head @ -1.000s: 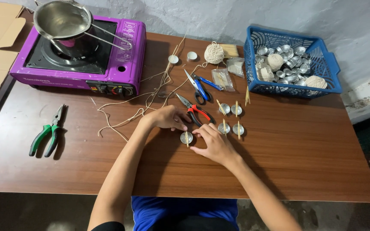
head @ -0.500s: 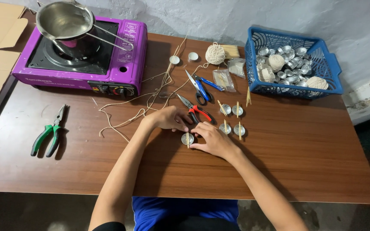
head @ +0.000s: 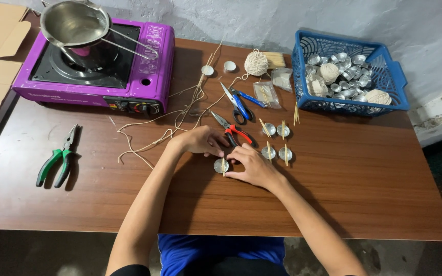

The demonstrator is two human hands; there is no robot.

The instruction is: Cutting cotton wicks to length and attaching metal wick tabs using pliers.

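Compared with the frame one second earlier, both hands have closed in slightly on the small metal cup [head: 221, 165], which sits on the tabletop [head: 364, 189] directly in front of the person. Left hand [head: 200, 140] rests curled at the cup's upper edge, fingertips touching it; right hand [head: 251, 164] cups the opposite side, apparently steadying the wooden stick [head: 223, 166] laid across the rim. Neither hand lifts the cup. Red-handled pliers [head: 234, 134] lie just behind the hands. Four finished cups with sticks [head: 277, 142] stand grouped to the right. Farther out: blue scissors [head: 239, 104], loose string [head: 154, 135], green pliers [head: 57, 158], purple stove [head: 95, 64], blue basket [head: 346, 76].
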